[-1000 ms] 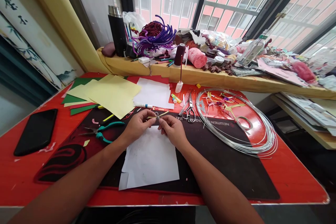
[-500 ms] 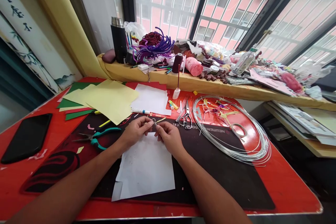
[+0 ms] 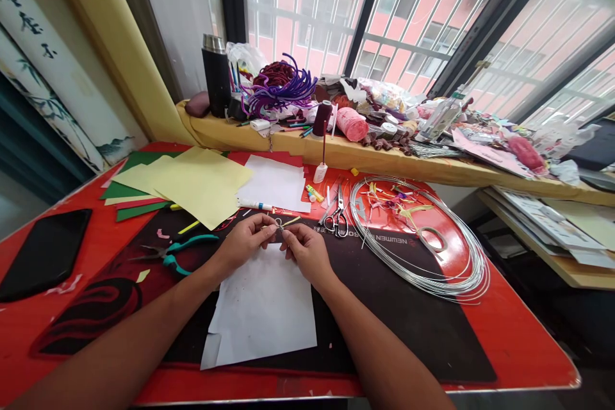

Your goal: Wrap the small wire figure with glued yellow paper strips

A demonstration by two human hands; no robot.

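Note:
Between the fingertips of both hands is a small piece of bent wire (image 3: 279, 223) with a loop at its top. My left hand (image 3: 250, 240) pinches it from the left, and my right hand (image 3: 305, 246) pinches it from the right. Below the hands a white sheet of paper (image 3: 264, 314) lies on the black mat (image 3: 398, 307). Teal-handled pliers (image 3: 175, 252) rest with jaws apart left of my left hand. Scissors (image 3: 339, 214) lie beyond my right hand, beside a large coil of silvery wire (image 3: 473, 269).
A black phone (image 3: 45, 253) lies at the left, near yellow paper sheets (image 3: 202, 182). A small white bottle (image 3: 320, 172) stands at the back. Behind, the cloth-covered ledge (image 3: 288, 141) holds a flask (image 3: 216, 77), cords and yarn.
The view has shifted slightly, so the tabletop items appear a little further left. Both hands keep their pinch on the wire, with only small finger movements.

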